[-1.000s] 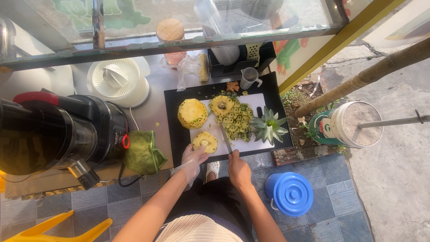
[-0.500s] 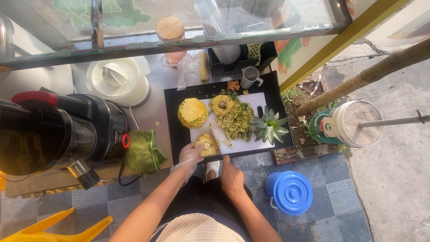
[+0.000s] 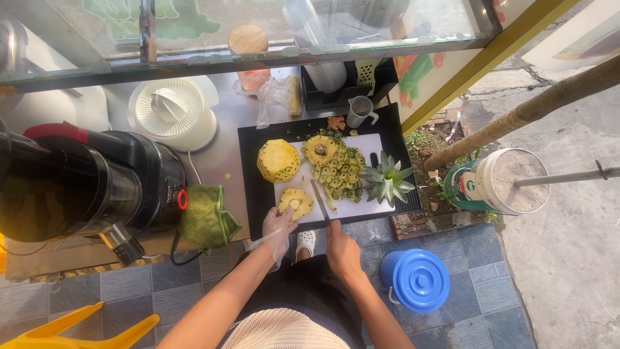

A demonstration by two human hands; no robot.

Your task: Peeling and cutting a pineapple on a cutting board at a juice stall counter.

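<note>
On white board (image 3: 361, 207), right hand's (image 3: 341, 249) knife (image 3: 320, 201) points away.

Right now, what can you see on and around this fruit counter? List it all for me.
peeled pineapple: 1, yellow, upright on black tray
pineapple slice: 1, yellow, on white cutting board by left hand
pineapple end piece: 1, yellow-green, top of board
peel scraps: heap, green-yellow, mid board
pineapple crown: 1, green, right of board
knife: 1, steel blade, over board
citrus juicer: 1, white, behind tray
electric juicer: 1, black, left
cloth: 1, green, counter edge
small pitcher: 1, grey, behind board
bucket: 1, blue lid, floor
left hand: clear glove, near slice
right hand: bare, holds knife
</note>
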